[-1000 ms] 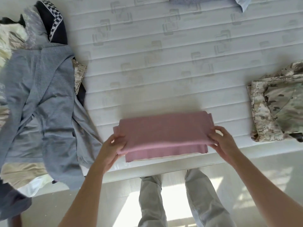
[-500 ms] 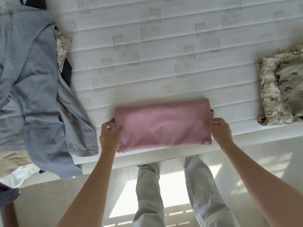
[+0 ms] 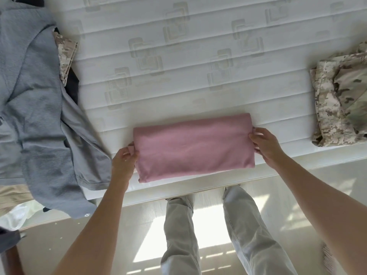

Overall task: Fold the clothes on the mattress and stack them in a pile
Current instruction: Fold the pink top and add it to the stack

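A pink garment [image 3: 193, 146], folded into a flat rectangle, lies on the white mattress [image 3: 178, 62] near its front edge. My left hand [image 3: 124, 164] grips the pink garment's left end, with a bit of cloth pinched between the fingers. My right hand [image 3: 265, 143] pinches its right end. Folded camouflage clothes [image 3: 339, 104] sit in a pile at the right edge of the mattress. A heap of unfolded clothes lies at the left, topped by a grey-blue top [image 3: 39, 108].
A camouflage piece [image 3: 66, 56] and a dark garment [image 3: 72, 86] poke out from under the grey-blue top. Beige and white cloth [image 3: 14, 203] hangs at the lower left. My legs [image 3: 208, 235] stand on the pale floor in front of the mattress.
The top half of the pink garment has come down over the lower half and now lies flat. Both hands stayed at its ends. The view shifted closer.
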